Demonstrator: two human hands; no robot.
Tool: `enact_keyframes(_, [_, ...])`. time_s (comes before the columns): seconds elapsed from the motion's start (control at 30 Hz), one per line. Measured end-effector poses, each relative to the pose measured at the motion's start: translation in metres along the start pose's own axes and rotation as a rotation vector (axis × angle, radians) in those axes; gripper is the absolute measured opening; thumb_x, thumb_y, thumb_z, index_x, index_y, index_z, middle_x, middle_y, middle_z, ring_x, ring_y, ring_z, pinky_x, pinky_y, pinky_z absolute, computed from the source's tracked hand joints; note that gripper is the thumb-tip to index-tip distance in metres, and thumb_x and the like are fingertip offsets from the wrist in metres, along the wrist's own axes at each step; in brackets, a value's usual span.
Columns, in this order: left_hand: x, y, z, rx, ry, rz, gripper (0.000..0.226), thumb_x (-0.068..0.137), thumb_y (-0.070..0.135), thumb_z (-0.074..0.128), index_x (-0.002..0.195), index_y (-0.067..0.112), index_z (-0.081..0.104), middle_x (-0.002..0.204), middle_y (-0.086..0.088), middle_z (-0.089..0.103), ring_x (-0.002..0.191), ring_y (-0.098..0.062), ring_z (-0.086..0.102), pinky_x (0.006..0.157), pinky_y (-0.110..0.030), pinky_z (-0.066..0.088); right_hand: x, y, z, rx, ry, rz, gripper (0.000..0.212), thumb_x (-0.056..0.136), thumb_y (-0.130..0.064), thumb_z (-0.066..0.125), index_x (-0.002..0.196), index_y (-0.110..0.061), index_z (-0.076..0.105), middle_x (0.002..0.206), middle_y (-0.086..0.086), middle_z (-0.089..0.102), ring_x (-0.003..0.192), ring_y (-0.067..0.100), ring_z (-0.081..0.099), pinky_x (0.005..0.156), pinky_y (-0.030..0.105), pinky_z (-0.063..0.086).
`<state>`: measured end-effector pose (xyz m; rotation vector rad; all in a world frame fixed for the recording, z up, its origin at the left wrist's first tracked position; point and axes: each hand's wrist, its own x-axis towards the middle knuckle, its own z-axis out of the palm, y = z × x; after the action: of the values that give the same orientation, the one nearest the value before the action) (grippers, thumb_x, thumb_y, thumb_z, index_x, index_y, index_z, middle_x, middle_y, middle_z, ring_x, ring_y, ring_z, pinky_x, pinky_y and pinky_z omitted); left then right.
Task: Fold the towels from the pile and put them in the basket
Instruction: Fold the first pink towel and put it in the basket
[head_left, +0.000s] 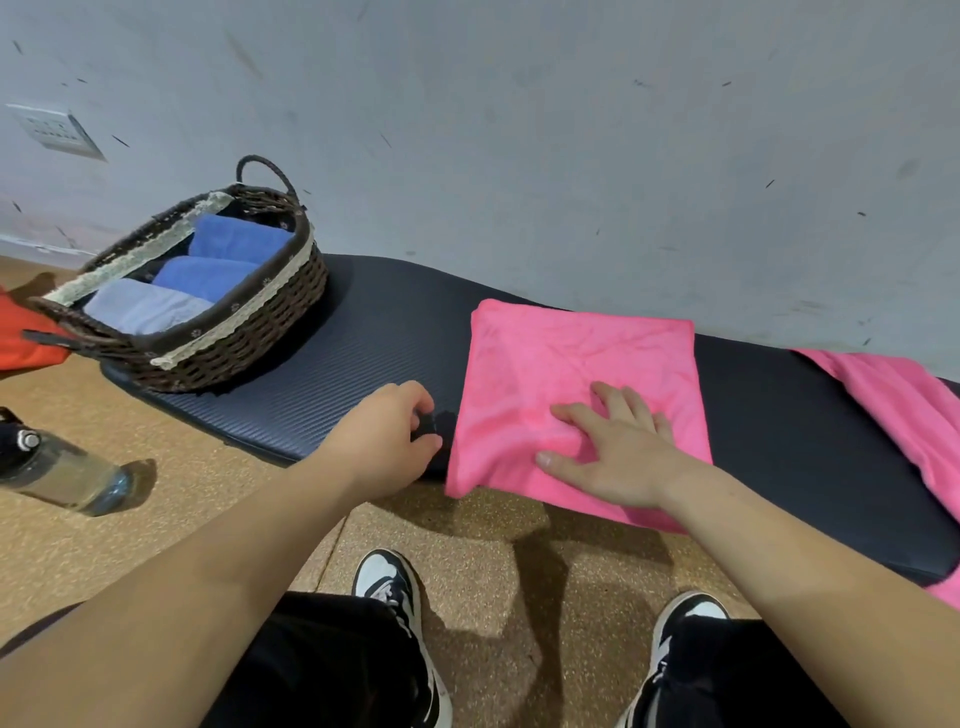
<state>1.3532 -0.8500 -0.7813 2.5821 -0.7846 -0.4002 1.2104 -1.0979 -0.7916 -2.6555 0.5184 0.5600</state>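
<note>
Right of the middle of the frame, a pink towel is pressed flat on the dark mat by the spread right hand. The left hand is loosely curled just beside it, empty. Another fold is probably needed before the towel is put in the basket, upper left.

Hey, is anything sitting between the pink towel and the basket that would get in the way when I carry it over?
Nothing visible does. Only bare dark mat lies between the pink towel and the basket. Your left hand is beside the towel's left edge, and your right hand presses flat on the towel.
</note>
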Motion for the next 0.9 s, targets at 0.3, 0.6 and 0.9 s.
enact_keyframes(0.3, [-0.013, 0.018, 0.039, 0.372, 0.066, 0.841, 0.049, 0.074, 0.047, 0.079, 0.104, 0.026, 0.046, 0.103, 0.002, 0.057, 0.088, -0.019, 0.055, 0.067, -0.035, 0.049, -0.042, 0.019, 0.020, -0.136, 0.540, -0.322, 0.041, 0.087, -0.063, 0.064, 0.097, -0.025, 0.056, 0.102, -0.006, 0.040, 0.095, 0.018, 0.042, 0.083, 0.039, 0.049])
enact_keyframes(0.6, [-0.001, 0.013, 0.039, 0.170, -0.044, 0.740, 0.013, 0.081, 0.015, 0.065, 0.082, 0.027, 0.059, 0.100, 0.006, 0.060, 0.090, -0.019, 0.058, 0.076, -0.039, 0.051, -0.039, 0.060, 0.033, -0.127, 0.343, -0.453, 0.061, 0.063, -0.074, 0.079, 0.097, -0.031, 0.051, 0.101, -0.016, 0.032, 0.095, 0.012, 0.034, 0.080, 0.035, 0.035])
enact_keyframes(0.9, [-0.013, 0.020, 0.006, -0.130, -0.039, 0.380, 0.015, 0.095, 0.024, 0.068, 0.092, 0.027, 0.054, 0.078, 0.004, 0.064, 0.070, -0.014, 0.060, 0.065, -0.044, 0.052, -0.058, 0.070, 0.027, -0.107, 0.503, -0.422, 0.019, 0.084, -0.016, 0.065, 0.101, -0.020, 0.061, 0.100, -0.006, 0.057, 0.093, 0.019, 0.053, 0.075, 0.030, 0.046])
